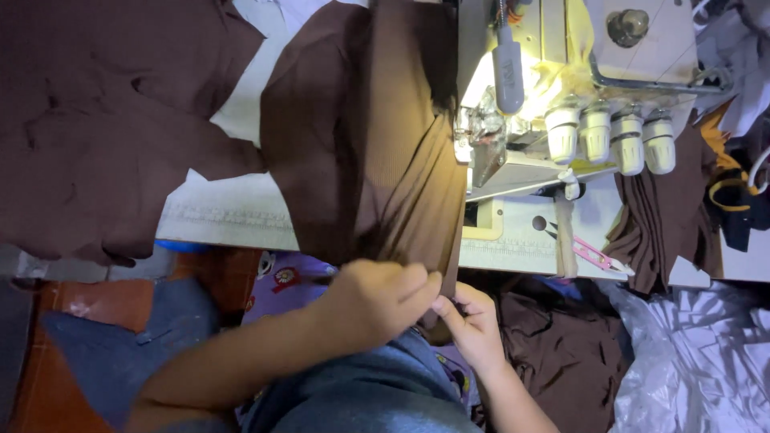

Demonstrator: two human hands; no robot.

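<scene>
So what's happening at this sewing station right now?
A person sits at a sewing machine on a white table. Both hands pinch the near edge of a brown fabric piece that hangs over the table's front edge: the left hand grips it from the left, the right hand from the right, fingers meeting at the hem. The fabric's far end runs under the lit needle area. More brown fabric lies piled at left, and pink snips rest near the machine.

white table (233,212) | brown fabric (353,136), sewing mach. (553,104), pink snips (593,255)
</scene>
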